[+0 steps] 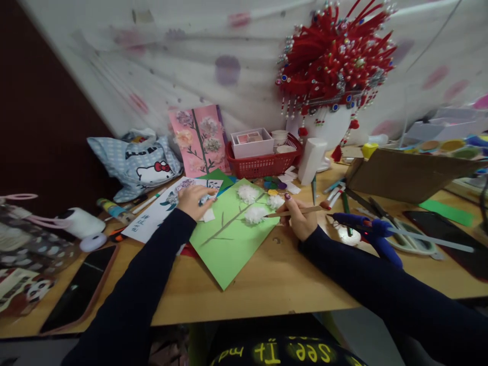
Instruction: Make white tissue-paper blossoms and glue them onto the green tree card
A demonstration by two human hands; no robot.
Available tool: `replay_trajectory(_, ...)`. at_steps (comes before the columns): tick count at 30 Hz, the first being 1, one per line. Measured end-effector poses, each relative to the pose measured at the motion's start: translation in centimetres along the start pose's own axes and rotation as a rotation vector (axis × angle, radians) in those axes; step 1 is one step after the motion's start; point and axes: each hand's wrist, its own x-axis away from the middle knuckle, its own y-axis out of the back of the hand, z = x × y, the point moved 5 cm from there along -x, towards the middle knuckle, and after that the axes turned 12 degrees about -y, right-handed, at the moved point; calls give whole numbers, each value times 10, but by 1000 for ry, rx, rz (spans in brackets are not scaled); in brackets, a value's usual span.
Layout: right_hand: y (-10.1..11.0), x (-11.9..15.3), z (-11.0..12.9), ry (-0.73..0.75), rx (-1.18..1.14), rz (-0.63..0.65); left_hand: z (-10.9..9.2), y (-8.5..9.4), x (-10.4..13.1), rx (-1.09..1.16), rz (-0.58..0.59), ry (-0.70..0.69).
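A light green sheet (236,249) lies turned at an angle on the wooden table, with a drawn brown branch and white fluffy flowers (254,215) on its upper right part. My right hand (301,218) is closed around a thin brown pointed stick (276,214), whose tip is at the lower white flower. At the sheet's upper left, my left hand (194,202) rests over a white sheet with painted flowers (147,223). Its fingers are apart, near a small white paper piece (208,215).
A blue glue gun (377,229) lies right of my right forearm, near scissors and a dark phone (450,239). Behind stand a red basket (263,166), a pink flower picture (198,140) and a red beaded headdress (339,61). Another phone (82,287) lies at the left.
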Motion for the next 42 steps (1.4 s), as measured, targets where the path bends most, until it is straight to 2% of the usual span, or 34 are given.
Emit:
replay_trajectory(1, 0, 1, 0, 6, 0, 7, 12, 11, 0, 7, -58, 51)
replay_trajectory(2, -1, 1, 0, 13, 2, 13, 23, 18, 1, 17, -60, 104)
replay_trajectory(5, -2, 2, 1, 39, 14, 23, 40, 16, 5, 45, 91, 246)
replay_trajectory(9, -3, 0, 2, 98, 11, 33, 33, -4, 9, 10, 251, 243)
replay_trajectory(14, -7, -1, 0, 173, 14, 72, 28, -12, 9, -32, 315, 205)
replay_trajectory(21, -10, 1, -4, 215, 32, 118, 24, -4, 6, 57, 187, 194)
replay_trajectory(28, -13, 4, -3, 202, 69, 176, 25, -6, 7, 99, 158, 235)
replay_trajectory(31, -14, 6, 0, 222, 105, 196, 29, -7, 8, 124, 94, 240)
replay_trajectory(34, -15, 8, 2, 221, 118, 214, 33, -9, 7, 258, 35, 187)
replay_trajectory(36, -16, 10, 3, 212, 93, 227, 38, -8, 6, 349, -19, 151)
replay_trajectory(39, -17, 11, 2, 198, 26, 247, 45, -5, 6, 369, -105, 168)
replay_trajectory(42, -17, 12, 0, 200, 11, 273, 46, -7, 5, 352, -67, 194)
